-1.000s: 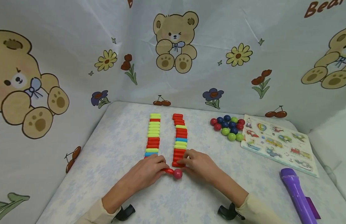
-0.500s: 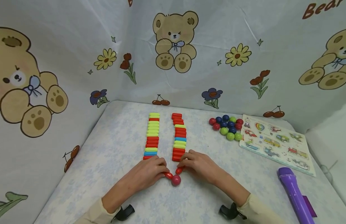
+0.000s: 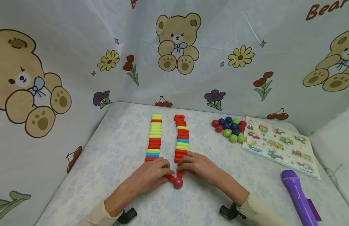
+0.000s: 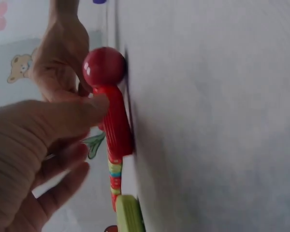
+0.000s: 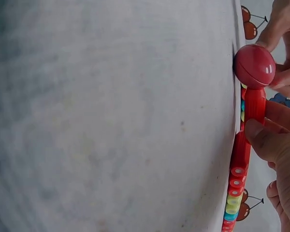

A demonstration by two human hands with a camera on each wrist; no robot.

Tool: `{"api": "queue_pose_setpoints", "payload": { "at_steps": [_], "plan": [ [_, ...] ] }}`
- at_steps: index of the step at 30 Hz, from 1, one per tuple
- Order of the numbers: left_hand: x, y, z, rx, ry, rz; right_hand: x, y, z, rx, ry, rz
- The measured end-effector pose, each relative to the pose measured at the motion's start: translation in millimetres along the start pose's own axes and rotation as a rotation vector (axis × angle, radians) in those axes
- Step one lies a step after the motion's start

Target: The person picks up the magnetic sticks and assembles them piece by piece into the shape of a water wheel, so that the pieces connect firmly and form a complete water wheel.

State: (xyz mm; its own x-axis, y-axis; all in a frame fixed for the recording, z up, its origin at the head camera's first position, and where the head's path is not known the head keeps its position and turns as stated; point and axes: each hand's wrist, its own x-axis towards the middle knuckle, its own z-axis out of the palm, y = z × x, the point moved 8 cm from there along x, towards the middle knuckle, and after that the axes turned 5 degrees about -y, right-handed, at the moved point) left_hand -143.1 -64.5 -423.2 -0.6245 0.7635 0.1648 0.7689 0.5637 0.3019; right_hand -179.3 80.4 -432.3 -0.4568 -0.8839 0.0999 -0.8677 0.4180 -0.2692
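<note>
A dark red ball (image 3: 178, 183) lies on the table between my two hands. My left hand (image 3: 152, 174) pinches a red magnetic rod (image 4: 117, 123) between thumb and fingers, its tip right at the ball. From the other side, my right hand (image 3: 201, 166) holds a second red magnetic rod (image 5: 255, 107) whose end meets the ball (image 5: 254, 66). The two rods form a V with the ball at its point. Just beyond the hands run two rows of rods, the left row (image 3: 155, 132) mostly lime and red, the right row (image 3: 182, 135) mostly red.
Several red, blue and green balls (image 3: 231, 126) cluster at the back right, against a picture board (image 3: 281, 146) of vehicles. A purple toy microphone (image 3: 298, 194) lies at the right front. A bear-print cloth (image 3: 214, 34) hangs behind the table.
My right hand has drawn a red rod from the near end of the right row and brought it to the ball. The ball and left-hand rod have shifted slightly nearer.
</note>
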Motion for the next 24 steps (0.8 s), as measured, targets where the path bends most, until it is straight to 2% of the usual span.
{"api": "queue_pose_setpoints", "payload": {
  "at_steps": [5, 7, 9, 14, 17, 24],
  "plan": [
    [3.5, 23.2, -1.0, -0.011, 0.069, 0.213, 2, -2, 0.6, 0.021, 0.015, -0.039],
    [4.9, 28.2, 1.0, 0.002, 0.074, 0.254, 2, 0, -1.2, 0.015, 0.030, -0.024],
    [5.6, 29.8, 2.2, 0.014, 0.076, 0.259, 2, 4, -3.5, 0.006, 0.048, 0.030],
    [5.2, 28.5, 3.8, 0.012, 0.073, 0.221, 1, 18, -7.5, -0.062, 0.068, 0.188],
    [4.6, 27.4, 5.1, 0.005, 0.072, 0.204, 0, 21, -6.5, -0.102, 0.064, 0.209],
    [5.9, 23.5, 7.6, -0.010, 0.046, 0.169, -3, 24, -6.1, -0.071, 0.086, 0.237]
  ]
}}
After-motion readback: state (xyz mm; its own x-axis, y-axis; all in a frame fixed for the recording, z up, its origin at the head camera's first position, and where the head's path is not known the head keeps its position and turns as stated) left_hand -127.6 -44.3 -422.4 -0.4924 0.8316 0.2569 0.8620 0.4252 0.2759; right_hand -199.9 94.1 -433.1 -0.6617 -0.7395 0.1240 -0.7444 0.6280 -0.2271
